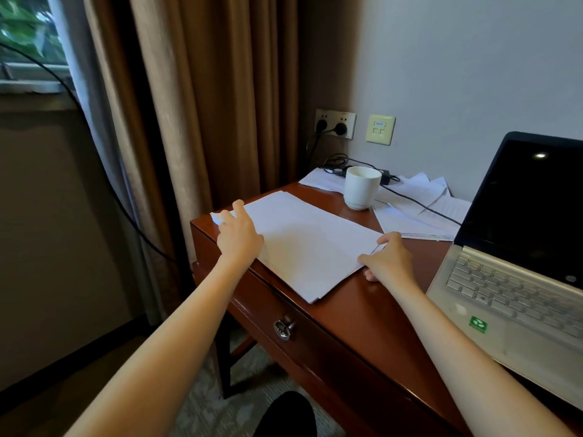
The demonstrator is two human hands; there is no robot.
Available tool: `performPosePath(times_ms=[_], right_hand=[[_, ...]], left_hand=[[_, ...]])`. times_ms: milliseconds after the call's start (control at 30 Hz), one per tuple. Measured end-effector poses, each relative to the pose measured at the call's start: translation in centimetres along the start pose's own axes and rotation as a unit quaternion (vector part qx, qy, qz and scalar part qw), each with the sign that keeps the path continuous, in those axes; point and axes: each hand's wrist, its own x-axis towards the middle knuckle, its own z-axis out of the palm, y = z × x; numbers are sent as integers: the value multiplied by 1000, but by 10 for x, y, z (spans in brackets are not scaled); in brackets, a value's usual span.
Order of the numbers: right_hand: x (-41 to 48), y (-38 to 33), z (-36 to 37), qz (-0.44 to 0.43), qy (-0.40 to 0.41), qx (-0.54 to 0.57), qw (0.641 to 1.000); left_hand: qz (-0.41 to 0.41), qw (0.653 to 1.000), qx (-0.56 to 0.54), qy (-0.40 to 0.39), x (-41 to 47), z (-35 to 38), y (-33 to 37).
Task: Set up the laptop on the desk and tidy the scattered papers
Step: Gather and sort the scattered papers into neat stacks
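A white cup [361,189] stands upright near the back of the counter [362,313]; only the pale inner rim shows, so I cannot tell what it holds. The drawer [315,348] under the counter's front edge is closed, its metal handle [284,328] hanging down.

The stack of papers [309,244] lies flat on the counter's left end, turned at an angle, just in front of the cup and apart from it. The left hand [241,238] sits on the stack's left corner at the counter's edge, fingers curled over the sheets there. The right hand [389,258] grips the stack's right corner, fingers on top and thumb at the edge below.

The laptop [517,279] stands open to the right of the right hand, its screen dark. Behind the stack, loose papers [416,212] lie spread between the cup and the laptop, and a black cable [419,205] runs across them.
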Motion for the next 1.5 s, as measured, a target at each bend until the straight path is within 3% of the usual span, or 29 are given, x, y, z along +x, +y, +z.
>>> performPosePath(times_ms=[167,467,567,733,967,1267,1400,1500], right_hand=[[7,-4,-10,-7,-23,-38,999],[58,4,-50,-36,-31,-138,989],[85,8,-61,-43,-18,-163,986],[127,14,-68,-47,1,-184,982],[166,13,-47,-85,-46,-254,962],[192,16,-26,-167,-41,-457,873],[201,11,-25,-227,-19,-559,797],[210,4,-23,-244,-20,-618,747]], left_hand=[[67,997,-14,-28,9,-1,30],[167,962,-103,-189,23,33,138],[135,954,-159,-213,33,53,168],[56,953,-236,-183,60,89,189],[58,930,-331,-149,93,136,195],[99,937,-313,-120,108,145,188],[90,940,-296,-140,107,137,182],[135,964,-220,-62,101,126,184]])
